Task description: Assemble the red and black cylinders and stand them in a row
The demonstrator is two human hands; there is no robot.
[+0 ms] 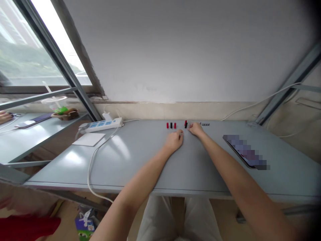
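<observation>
"Where are the cylinders [171, 125] found on the desk [140, 167]?"

"Three are lined up near the back edge; to their right, two are placed one behind the other, just left of the right hand [195, 128]."

"And beyond it?"

"Small pieces [206, 124] are strung near that edge; a phone [243, 150] is laid toward the right edge."

"Near the back left corner?"

"A power strip [104, 125] is placed, with a pad [89, 139] before it."
</observation>
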